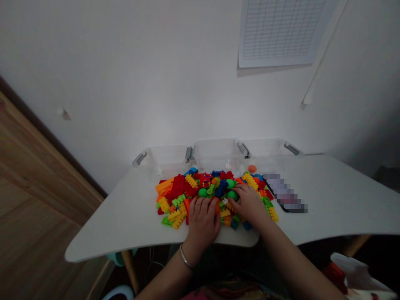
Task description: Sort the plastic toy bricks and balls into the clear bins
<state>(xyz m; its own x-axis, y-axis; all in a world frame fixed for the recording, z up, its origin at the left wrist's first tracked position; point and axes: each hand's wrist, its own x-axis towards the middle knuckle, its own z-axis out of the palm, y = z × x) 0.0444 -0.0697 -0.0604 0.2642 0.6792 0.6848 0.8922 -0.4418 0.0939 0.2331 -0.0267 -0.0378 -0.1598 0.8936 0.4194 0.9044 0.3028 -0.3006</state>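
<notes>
A heap of colourful toy building blocks (pixel 178 185) is spread on the white table. At the near side of the heap, my left hand (pixel 203 218), with a silver bangle on its wrist, curls its fingers downward. An orange ball (pixel 217 206) shows between its index finger and thumb. My right hand (pixel 250 204) reaches in from the right, its thumb and index finger closed around a green ball (pixel 232 195). Another green ball (pixel 203 192) lies among the blocks between a red piece and a dark blue one (pixel 221 188). The palms of both hands are hidden.
Clear plastic bins (pixel 217 146) with grey clips line the wall behind the heap. An orange ball (pixel 252 168) rests before the right bin. A phone (pixel 285 193), its screen blurred, lies right of the blocks. The white table (pixel 115 221) has a curved front edge.
</notes>
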